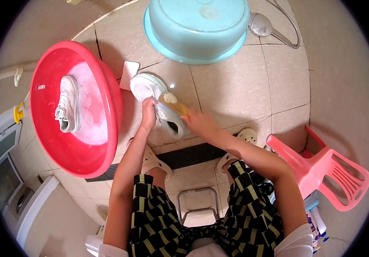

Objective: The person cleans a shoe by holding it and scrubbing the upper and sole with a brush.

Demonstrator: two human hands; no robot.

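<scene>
A white shoe (149,85) lies on the tiled floor in front of me, its toe towards the upper left. My left hand (149,114) grips its side near the laces. My right hand (201,124) is closed on a wooden brush (174,104) with pale bristles, held over the shoe's middle. The bristles face up. Another white shoe (68,105) rests in the red basin (47,141) on the left, beside foamy water (91,103).
An upturned light-blue basin (197,38) stands at the top. Right of it is a shower head (261,25) with its hose. A pink plastic chair (321,167) is at the right. A white block (129,75) lies by the shoe. A dark drain grate (193,156) crosses the floor.
</scene>
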